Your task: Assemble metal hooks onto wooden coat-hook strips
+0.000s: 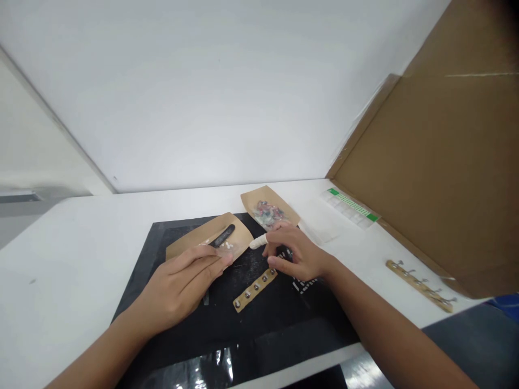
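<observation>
My left hand (180, 289) lies across a brown paper tray (186, 239), its fingers together and bent over the near edge. Small white pieces (227, 246) and a dark, round-ended tool (224, 235) show in the tray beside the fingertips; what the fingers grip is hidden. My right hand (298, 249) hovers over the black mat, thumb and fingers bent but apart, with a white cover on the index finger, whose tip is near the tray. Below it lies a narrow wooden strip (252, 293) bearing several shiny metal knobs. Partly under this hand is a dark sheet with white marks (304, 285).
A second brown paper tray (253, 197) holds small red and clear packed pieces. Another strip with metal pegs (419, 283) lies at right, near a green-and-white compartment case (352, 205). A cardboard panel (438, 173) borders the right side. The black mat (227, 340) lies on the white table.
</observation>
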